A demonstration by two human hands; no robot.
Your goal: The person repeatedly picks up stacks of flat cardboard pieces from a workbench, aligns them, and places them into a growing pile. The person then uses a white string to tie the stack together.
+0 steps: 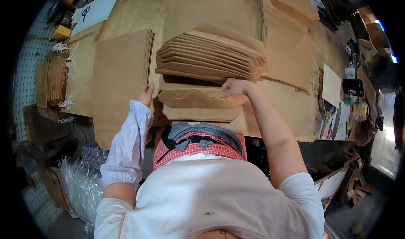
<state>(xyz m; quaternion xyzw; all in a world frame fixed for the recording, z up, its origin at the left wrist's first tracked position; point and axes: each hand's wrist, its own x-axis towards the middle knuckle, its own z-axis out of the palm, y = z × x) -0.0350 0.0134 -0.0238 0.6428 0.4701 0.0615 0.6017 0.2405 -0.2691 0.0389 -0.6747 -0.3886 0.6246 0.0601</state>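
Note:
In front of me lies a brown paper bag [194, 99] with a folded end, close to the table's near edge. My right hand [236, 88] is closed on its upper right part, thumb on top. Just beyond it sits a fanned stack of folded brown paper bags [206, 55], their folded ends overlapping in layers. My left hand [146, 94] is closed at the right edge of a flat pile of brown paper bags [120, 74]. What its fingers hold, if anything, is hidden. A light sleeve cover runs along my left forearm.
More flat brown paper [289, 45] lies to the right on the wooden table [139, 11]. Bundled bags with white string [55, 81] stand at the far left. Along the right edge are a black cup-like container [352, 87] and a white sheet [331, 86]. Clear plastic strips [82, 188] hang lower left.

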